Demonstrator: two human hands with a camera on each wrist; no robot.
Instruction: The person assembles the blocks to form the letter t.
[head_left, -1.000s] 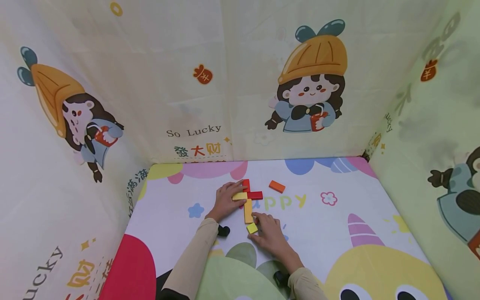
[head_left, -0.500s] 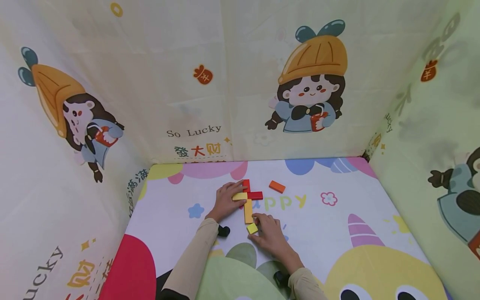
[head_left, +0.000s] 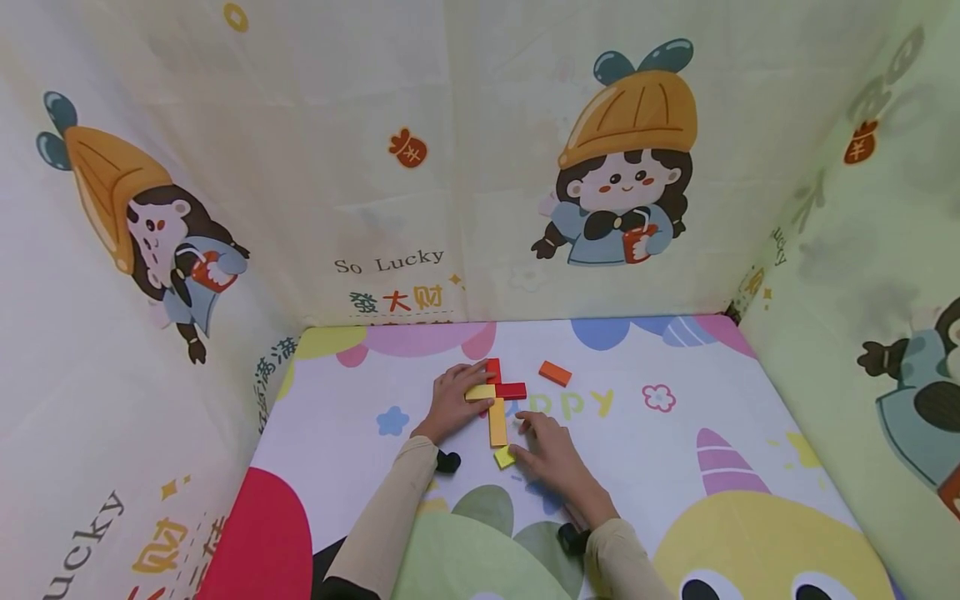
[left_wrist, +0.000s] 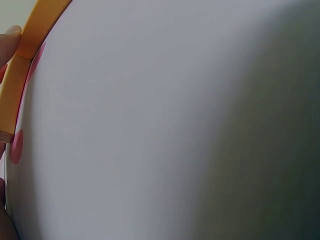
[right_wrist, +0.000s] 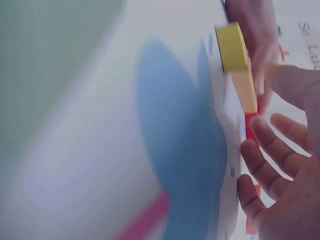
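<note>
In the head view my left hand (head_left: pixel 452 400) holds the pale yellow block (head_left: pixel 481 392), thumb on its near side and fingers on the far side. Its fingertips reach the bright red block (head_left: pixel 492 370). A dark red block (head_left: pixel 512 391) lies to the right, and a long orange-yellow block (head_left: pixel 497 422) runs toward me. At that block's near end sits a small yellow block (head_left: pixel 504 457), slightly turned. My right hand (head_left: pixel 553 454) is just right of it, fingers spread and apart from the long block; the right wrist view shows its fingers (right_wrist: pixel 265 170) loosely bent around nothing.
An orange block (head_left: pixel 555 373) lies alone at the back right. The patterned tabletop cloth (head_left: pixel 600 467) bears printed shapes and letters. Printed fabric walls (head_left: pixel 495 167) stand at the back and both sides. Each wrist carries a dark camera strap.
My right hand has let go of the small yellow block and moved slightly right, its index finger lifting away. The small block stays in place. My left hand has not visibly moved.
</note>
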